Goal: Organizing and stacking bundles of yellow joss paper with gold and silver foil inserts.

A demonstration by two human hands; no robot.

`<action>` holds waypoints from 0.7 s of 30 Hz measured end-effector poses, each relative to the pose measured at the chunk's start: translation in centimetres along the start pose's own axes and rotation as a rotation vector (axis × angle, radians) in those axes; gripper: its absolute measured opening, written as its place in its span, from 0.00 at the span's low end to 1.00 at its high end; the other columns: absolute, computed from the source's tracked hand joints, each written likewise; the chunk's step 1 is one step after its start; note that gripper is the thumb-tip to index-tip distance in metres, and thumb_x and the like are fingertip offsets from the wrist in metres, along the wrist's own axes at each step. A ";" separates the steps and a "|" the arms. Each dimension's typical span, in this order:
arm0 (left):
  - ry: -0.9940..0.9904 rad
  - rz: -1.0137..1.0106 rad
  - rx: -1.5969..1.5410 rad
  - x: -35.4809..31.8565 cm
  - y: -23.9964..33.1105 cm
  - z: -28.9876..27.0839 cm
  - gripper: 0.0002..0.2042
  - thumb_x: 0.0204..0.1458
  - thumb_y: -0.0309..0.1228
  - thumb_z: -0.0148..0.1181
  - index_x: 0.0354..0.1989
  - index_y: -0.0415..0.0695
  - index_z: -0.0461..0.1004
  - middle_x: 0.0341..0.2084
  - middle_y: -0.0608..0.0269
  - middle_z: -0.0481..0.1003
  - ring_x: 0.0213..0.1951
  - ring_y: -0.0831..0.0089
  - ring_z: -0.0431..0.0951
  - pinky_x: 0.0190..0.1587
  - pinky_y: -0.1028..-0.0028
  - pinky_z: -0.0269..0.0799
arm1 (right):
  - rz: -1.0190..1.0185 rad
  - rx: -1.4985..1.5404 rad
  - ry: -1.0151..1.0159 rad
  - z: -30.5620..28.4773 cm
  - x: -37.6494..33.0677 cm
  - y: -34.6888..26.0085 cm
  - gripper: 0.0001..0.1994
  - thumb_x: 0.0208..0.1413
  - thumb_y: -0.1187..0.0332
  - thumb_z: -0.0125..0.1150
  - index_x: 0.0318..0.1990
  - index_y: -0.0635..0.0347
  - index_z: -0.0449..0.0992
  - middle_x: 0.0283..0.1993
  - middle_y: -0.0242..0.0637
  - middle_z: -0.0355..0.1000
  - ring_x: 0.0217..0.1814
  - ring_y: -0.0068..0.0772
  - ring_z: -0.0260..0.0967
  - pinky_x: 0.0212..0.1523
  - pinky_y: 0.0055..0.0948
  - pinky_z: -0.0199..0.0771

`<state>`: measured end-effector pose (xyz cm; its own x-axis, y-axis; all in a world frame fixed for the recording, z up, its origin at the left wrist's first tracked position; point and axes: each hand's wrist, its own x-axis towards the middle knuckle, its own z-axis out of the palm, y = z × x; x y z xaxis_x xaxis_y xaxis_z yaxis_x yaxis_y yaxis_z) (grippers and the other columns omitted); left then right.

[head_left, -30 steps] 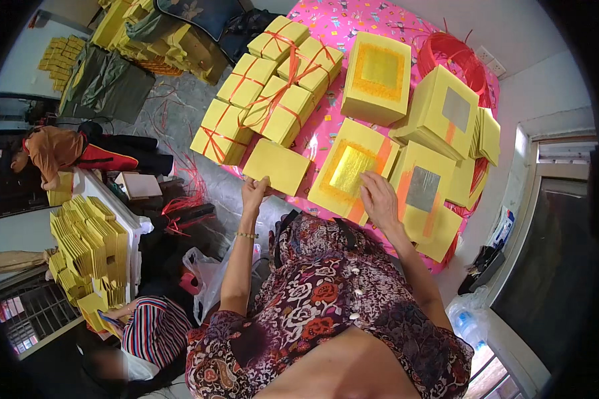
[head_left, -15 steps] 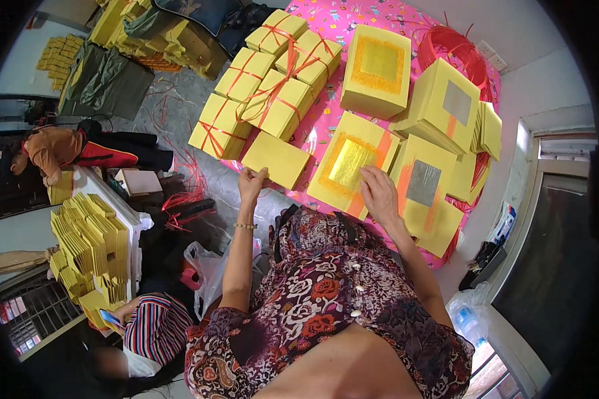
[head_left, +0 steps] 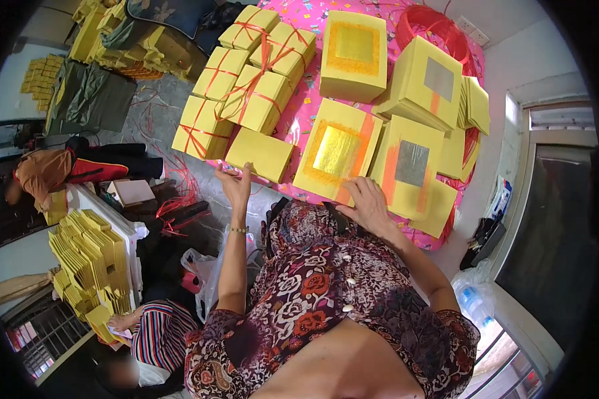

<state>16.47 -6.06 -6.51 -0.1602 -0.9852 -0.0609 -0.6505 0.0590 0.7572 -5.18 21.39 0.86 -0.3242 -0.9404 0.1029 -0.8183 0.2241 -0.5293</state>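
Bundles (head_left: 256, 98) left of paper stacks (head_left: 337, 150)

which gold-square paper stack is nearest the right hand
The front gold-square stack, with an orange stripe down its right side: the right hand is at its near right corner. The other gold-square stack stands farther back.

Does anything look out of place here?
Yes: loose red strands lie tangled on the grey floor, left of the pink cloth, while similar strands tie the yellow bundles. The gold-patched stack by the right hand shows no obvious damage.

Left hand (head_left: 235, 186) reaches forward, loosely curled; right hand (head_left: 366, 205) palm down
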 end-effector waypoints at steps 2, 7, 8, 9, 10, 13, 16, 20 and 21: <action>0.060 0.210 0.047 -1.1 1.7 -0.4 0.34 0.48 0.33 0.72 0.59 0.31 0.60 0.28 0.59 0.72 0.32 0.68 0.74 0.37 0.68 0.71 | 0.000 -0.021 -0.007 0.1 -0.1 0.2 0.27 0.44 0.60 0.73 0.50 0.59 0.70 0.46 0.39 0.65 0.50 0.44 0.64 0.50 0.41 0.66; -0.337 0.830 -0.029 -3.5 6.3 -0.5 0.19 0.46 0.32 0.71 0.46 0.41 0.75 0.35 0.57 0.73 0.37 0.61 0.73 0.41 0.63 0.70 | -0.017 -0.054 -0.016 0.7 -0.4 0.7 0.25 0.43 0.62 0.73 0.48 0.59 0.70 0.46 0.39 0.66 0.50 0.42 0.66 0.47 0.39 0.70; -0.475 0.920 -0.005 -3.9 7.7 -0.3 0.16 0.46 0.32 0.71 0.44 0.44 0.77 0.38 0.58 0.73 0.38 0.59 0.73 0.42 0.62 0.70 | -0.027 -0.033 0.005 0.7 -0.6 0.9 0.23 0.43 0.62 0.73 0.45 0.59 0.71 0.45 0.38 0.67 0.48 0.41 0.68 0.45 0.38 0.71; -0.477 0.922 -0.005 -4.3 8.5 0.0 0.16 0.46 0.32 0.71 0.44 0.44 0.77 0.38 0.58 0.73 0.38 0.59 0.73 0.42 0.62 0.70 | -0.043 -0.010 0.026 0.6 -0.5 0.8 0.20 0.43 0.63 0.73 0.43 0.59 0.73 0.43 0.38 0.68 0.46 0.40 0.69 0.43 0.38 0.73; -0.579 1.007 -0.020 -4.7 9.2 0.4 0.17 0.45 0.34 0.72 0.43 0.45 0.78 0.39 0.59 0.73 0.40 0.59 0.72 0.43 0.62 0.69 | -0.041 -0.011 0.026 0.3 -0.4 0.8 0.20 0.43 0.63 0.73 0.43 0.59 0.73 0.43 0.38 0.68 0.46 0.40 0.69 0.43 0.38 0.73; -0.738 1.090 0.002 -5.4 9.9 1.5 0.18 0.43 0.35 0.73 0.43 0.46 0.79 0.39 0.61 0.72 0.43 0.60 0.70 0.47 0.64 0.67 | 0.030 0.102 -0.026 -0.6 -0.1 1.0 0.13 0.47 0.64 0.71 0.36 0.60 0.75 0.38 0.37 0.72 0.41 0.39 0.71 0.40 0.39 0.74; -0.794 1.109 0.063 -5.5 9.8 2.5 0.17 0.43 0.35 0.74 0.43 0.48 0.80 0.37 0.63 0.72 0.44 0.61 0.69 0.48 0.65 0.66 | -0.003 0.126 -0.016 -1.1 0.5 0.9 0.09 0.50 0.65 0.68 0.30 0.61 0.77 0.33 0.37 0.73 0.39 0.39 0.72 0.40 0.38 0.74; -0.882 1.062 0.028 -4.8 10.0 3.1 0.14 0.45 0.34 0.73 0.41 0.49 0.82 0.37 0.65 0.72 0.43 0.63 0.69 0.47 0.65 0.66 | 0.084 0.160 -0.071 -1.4 0.6 1.1 0.08 0.53 0.64 0.66 0.31 0.60 0.80 0.35 0.36 0.75 0.41 0.40 0.72 0.41 0.38 0.74; -0.882 1.063 0.029 -4.8 9.9 3.2 0.14 0.45 0.34 0.73 0.41 0.49 0.82 0.37 0.65 0.72 0.43 0.63 0.69 0.47 0.65 0.66 | 0.084 0.205 -0.030 -1.2 0.6 1.3 0.09 0.53 0.64 0.66 0.29 0.61 0.80 0.33 0.36 0.75 0.40 0.40 0.72 0.41 0.39 0.73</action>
<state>8.42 -0.27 -0.76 -0.9900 -0.0391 0.1359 0.0654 0.7251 0.6855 -7.02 21.40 1.23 -0.3706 -0.9284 0.0279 -0.6746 0.2484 -0.6951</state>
